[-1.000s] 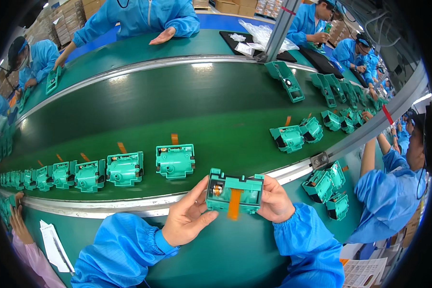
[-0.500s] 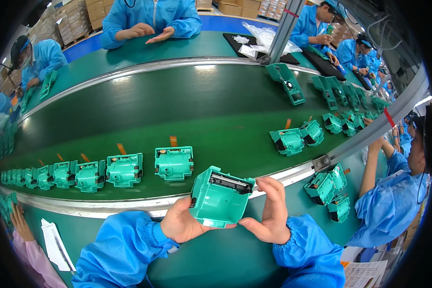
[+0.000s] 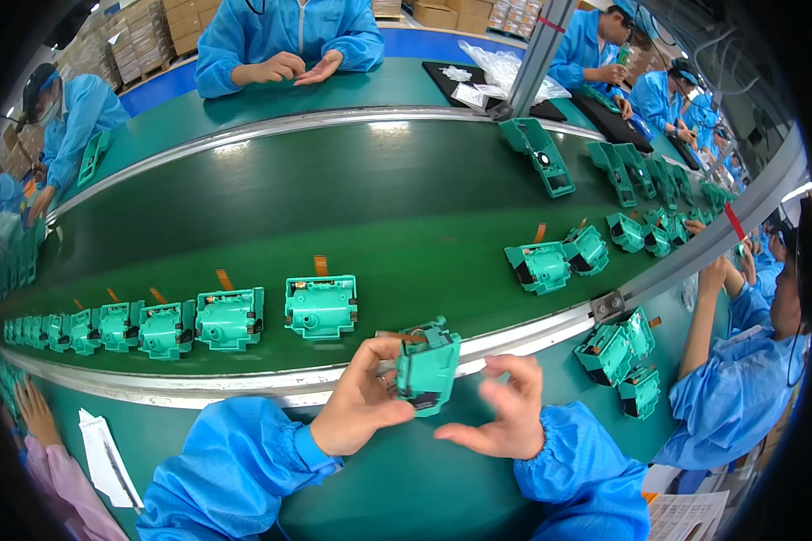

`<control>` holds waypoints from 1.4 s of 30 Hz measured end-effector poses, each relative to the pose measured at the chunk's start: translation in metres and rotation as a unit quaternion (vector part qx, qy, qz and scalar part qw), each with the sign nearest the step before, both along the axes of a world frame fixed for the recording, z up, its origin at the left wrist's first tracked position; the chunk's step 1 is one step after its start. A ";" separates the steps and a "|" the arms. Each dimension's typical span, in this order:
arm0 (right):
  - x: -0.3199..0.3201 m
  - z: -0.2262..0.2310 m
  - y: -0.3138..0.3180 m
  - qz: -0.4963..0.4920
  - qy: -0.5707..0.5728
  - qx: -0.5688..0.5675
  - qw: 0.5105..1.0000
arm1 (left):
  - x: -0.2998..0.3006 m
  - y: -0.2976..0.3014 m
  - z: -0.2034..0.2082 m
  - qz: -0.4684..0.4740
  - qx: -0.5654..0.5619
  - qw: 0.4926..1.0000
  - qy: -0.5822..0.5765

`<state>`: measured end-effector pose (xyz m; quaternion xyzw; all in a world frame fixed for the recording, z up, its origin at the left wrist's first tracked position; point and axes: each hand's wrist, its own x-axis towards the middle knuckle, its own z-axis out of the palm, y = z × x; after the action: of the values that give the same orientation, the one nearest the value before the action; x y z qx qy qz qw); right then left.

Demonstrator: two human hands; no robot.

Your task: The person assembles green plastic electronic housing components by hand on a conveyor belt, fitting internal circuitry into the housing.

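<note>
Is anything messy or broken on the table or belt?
Nothing looks spilled or clearly broken. Three green housings on the bench at right look askew: they lie bunched at different angles, unlike the neater row of housings at left on the belt. The left hand holds another housing, tipped.

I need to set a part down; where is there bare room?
On the belt, between the left row of green housings and the right pair; also the table between your left sleeve and right sleeve. Crowded: the belt's right end.

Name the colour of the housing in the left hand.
The housing is teal green; head view.
</note>
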<state>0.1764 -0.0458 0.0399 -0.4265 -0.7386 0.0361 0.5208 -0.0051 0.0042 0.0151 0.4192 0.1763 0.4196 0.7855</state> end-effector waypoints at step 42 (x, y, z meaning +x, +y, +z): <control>0.002 -0.007 0.028 0.024 -0.061 -0.227 0.972 | 0.001 -0.013 0.007 0.147 0.289 0.882 0.341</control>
<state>0.1788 -0.0182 0.0327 -0.5168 -0.7514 0.1892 0.3639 -0.0040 -0.0087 0.0225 0.7142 0.3642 0.3933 0.4501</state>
